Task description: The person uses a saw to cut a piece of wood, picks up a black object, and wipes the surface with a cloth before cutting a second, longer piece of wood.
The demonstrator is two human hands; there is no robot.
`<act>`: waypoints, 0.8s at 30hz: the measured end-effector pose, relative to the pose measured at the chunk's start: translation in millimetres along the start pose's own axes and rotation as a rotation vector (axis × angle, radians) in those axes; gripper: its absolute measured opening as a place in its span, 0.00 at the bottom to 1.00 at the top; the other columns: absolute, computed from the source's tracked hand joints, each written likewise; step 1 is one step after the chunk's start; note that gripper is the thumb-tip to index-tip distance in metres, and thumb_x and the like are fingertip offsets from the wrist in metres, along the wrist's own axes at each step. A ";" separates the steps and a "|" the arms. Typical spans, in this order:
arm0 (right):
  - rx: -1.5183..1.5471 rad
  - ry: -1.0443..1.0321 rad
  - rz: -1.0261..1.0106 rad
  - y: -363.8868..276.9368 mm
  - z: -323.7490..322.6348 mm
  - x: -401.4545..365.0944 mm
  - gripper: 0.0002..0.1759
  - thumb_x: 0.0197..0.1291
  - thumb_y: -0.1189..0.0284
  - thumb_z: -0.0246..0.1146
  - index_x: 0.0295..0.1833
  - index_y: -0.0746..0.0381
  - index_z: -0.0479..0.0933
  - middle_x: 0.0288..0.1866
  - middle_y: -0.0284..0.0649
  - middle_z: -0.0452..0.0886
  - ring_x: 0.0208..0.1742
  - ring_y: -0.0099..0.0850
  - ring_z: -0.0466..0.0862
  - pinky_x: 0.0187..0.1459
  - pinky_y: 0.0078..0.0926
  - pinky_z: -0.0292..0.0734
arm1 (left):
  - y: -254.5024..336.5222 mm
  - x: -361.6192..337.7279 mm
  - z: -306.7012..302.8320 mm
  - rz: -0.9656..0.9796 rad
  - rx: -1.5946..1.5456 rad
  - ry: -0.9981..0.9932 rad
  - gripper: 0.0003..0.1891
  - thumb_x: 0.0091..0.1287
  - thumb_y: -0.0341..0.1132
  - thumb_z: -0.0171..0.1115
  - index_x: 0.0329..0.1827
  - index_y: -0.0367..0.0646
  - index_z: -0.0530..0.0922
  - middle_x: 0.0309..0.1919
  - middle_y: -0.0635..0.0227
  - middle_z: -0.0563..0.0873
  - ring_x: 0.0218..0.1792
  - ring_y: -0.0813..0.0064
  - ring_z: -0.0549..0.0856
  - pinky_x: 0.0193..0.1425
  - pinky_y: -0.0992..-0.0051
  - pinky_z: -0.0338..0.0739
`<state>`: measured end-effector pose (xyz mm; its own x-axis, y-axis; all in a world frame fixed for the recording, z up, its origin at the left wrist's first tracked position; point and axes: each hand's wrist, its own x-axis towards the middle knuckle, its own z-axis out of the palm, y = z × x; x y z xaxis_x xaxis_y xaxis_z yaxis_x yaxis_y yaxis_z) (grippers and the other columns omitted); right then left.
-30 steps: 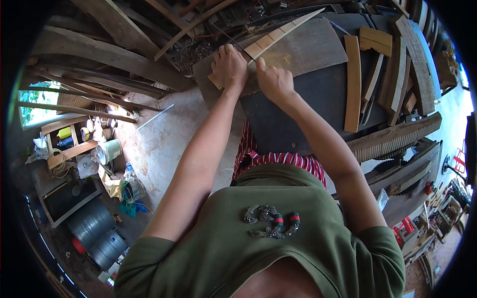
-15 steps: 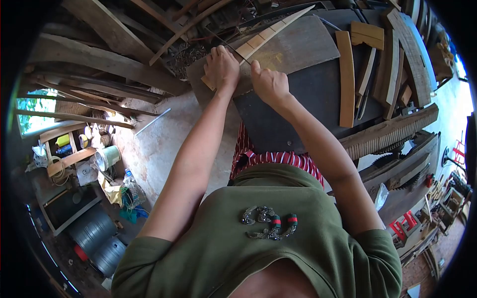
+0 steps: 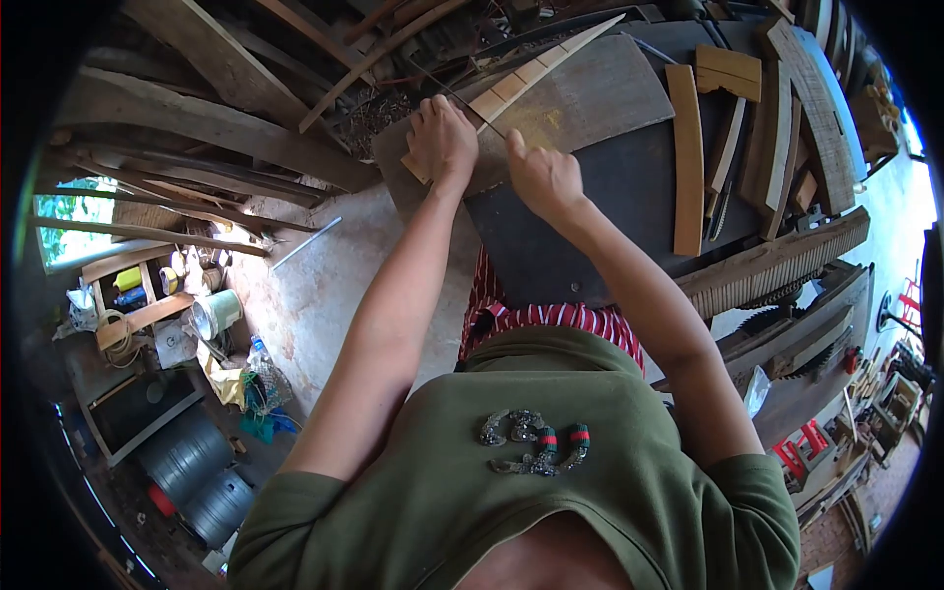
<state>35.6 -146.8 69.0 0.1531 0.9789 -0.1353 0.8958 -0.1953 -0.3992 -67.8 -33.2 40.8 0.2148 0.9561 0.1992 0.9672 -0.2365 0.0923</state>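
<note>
A pale curved wood piece (image 3: 536, 67), marked with several cross lines, lies slanting on a flat grey-brown board (image 3: 600, 93). My left hand (image 3: 442, 138) is closed on the near end of this piece and presses it to the board. My right hand (image 3: 547, 175) is wrapped round the handle end of a thin dark saw-like tool (image 3: 455, 95); its handle is hidden in the fist. The thin tool crosses the wood piece beside my left fingers. Yellowish sawdust (image 3: 536, 128) lies on the board near the cut.
Right of the board are a long curved wood strip (image 3: 685, 157), a wood block (image 3: 728, 72) and more curved pieces on the dark table (image 3: 610, 197). Long planks (image 3: 226, 128) lean at the left. A bucket (image 3: 214, 313) and metal drums (image 3: 182, 457) stand at lower left.
My right hand has moved back toward my body and slightly right, drawing the thin tool along. My left hand stays on the wood piece.
</note>
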 end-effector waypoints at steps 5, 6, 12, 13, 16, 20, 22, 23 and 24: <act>0.004 -0.075 0.023 0.0 -4.6 -16.7 0.07 0.65 0.73 0.51 0.46 0.62 0.68 0.29 0.53 0.85 0.33 0.48 0.89 0.32 0.44 0.82 | -1.7 -2.3 3.4 0.010 0.013 0.075 0.11 0.73 0.40 0.50 0.44 0.44 0.77 0.46 0.64 0.82 0.52 0.61 0.81 0.53 0.60 0.77; 0.011 -0.042 0.028 -2.2 -2.1 -8.8 0.07 0.65 0.73 0.51 0.47 0.61 0.68 0.29 0.53 0.85 0.33 0.48 0.89 0.31 0.44 0.82 | -0.4 -1.9 0.0 -0.002 -0.008 0.027 0.12 0.74 0.41 0.48 0.44 0.44 0.76 0.47 0.63 0.82 0.53 0.59 0.81 0.53 0.58 0.76; 0.043 0.032 -0.009 -4.8 11.2 19.4 0.12 0.65 0.73 0.50 0.53 0.61 0.65 0.28 0.53 0.84 0.33 0.52 0.87 0.33 0.49 0.80 | -3.0 -1.7 1.8 0.015 -0.034 -0.013 0.12 0.75 0.41 0.46 0.45 0.44 0.75 0.47 0.61 0.81 0.54 0.58 0.80 0.54 0.57 0.76; 0.040 0.036 -0.009 0.1 8.5 9.7 0.12 0.65 0.73 0.50 0.53 0.61 0.65 0.28 0.53 0.84 0.33 0.52 0.87 0.33 0.49 0.80 | -3.2 0.5 2.5 0.015 -0.029 -0.002 0.12 0.75 0.41 0.46 0.45 0.44 0.75 0.47 0.61 0.81 0.54 0.58 0.80 0.54 0.57 0.76; 0.027 -0.056 -0.003 4.5 -5.5 -13.1 0.11 0.66 0.72 0.49 0.52 0.61 0.65 0.28 0.54 0.84 0.33 0.52 0.87 0.33 0.50 0.80 | -1.0 -0.4 1.6 -0.009 -0.032 0.006 0.12 0.75 0.41 0.46 0.45 0.44 0.75 0.47 0.61 0.81 0.53 0.57 0.80 0.54 0.57 0.76; 0.032 -0.016 0.023 -4.1 8.9 9.5 0.08 0.66 0.72 0.50 0.49 0.61 0.66 0.28 0.53 0.85 0.33 0.50 0.88 0.33 0.47 0.81 | -0.3 -0.7 -3.0 0.005 -0.034 -0.001 0.12 0.75 0.41 0.46 0.45 0.43 0.75 0.46 0.61 0.81 0.52 0.57 0.81 0.54 0.57 0.76; 0.056 0.037 0.000 -6.4 15.2 27.5 0.09 0.67 0.72 0.49 0.50 0.61 0.64 0.27 0.54 0.84 0.34 0.53 0.87 0.34 0.50 0.80 | -2.3 0.7 0.9 0.010 -0.035 0.021 0.12 0.75 0.41 0.46 0.44 0.43 0.75 0.45 0.61 0.82 0.51 0.57 0.81 0.53 0.57 0.76; 0.067 0.057 -0.011 -7.9 15.0 29.7 0.09 0.66 0.72 0.50 0.50 0.60 0.64 0.28 0.55 0.84 0.34 0.53 0.87 0.34 0.50 0.80 | -2.8 0.3 -0.1 0.018 -0.040 0.030 0.12 0.75 0.41 0.47 0.44 0.43 0.75 0.45 0.61 0.82 0.51 0.57 0.81 0.53 0.57 0.76; 0.075 0.073 -0.018 -7.9 15.1 29.1 0.08 0.66 0.72 0.50 0.49 0.60 0.64 0.28 0.55 0.84 0.34 0.53 0.87 0.34 0.51 0.80 | -3.2 -1.5 -0.4 0.023 -0.040 0.028 0.12 0.75 0.41 0.47 0.44 0.43 0.75 0.45 0.61 0.82 0.51 0.57 0.81 0.53 0.57 0.76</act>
<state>26.7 -117.6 54.5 0.1697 0.9835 -0.0622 0.8655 -0.1789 -0.4679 -71.3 -34.0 40.6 0.2326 0.9453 0.2286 0.9558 -0.2657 0.1261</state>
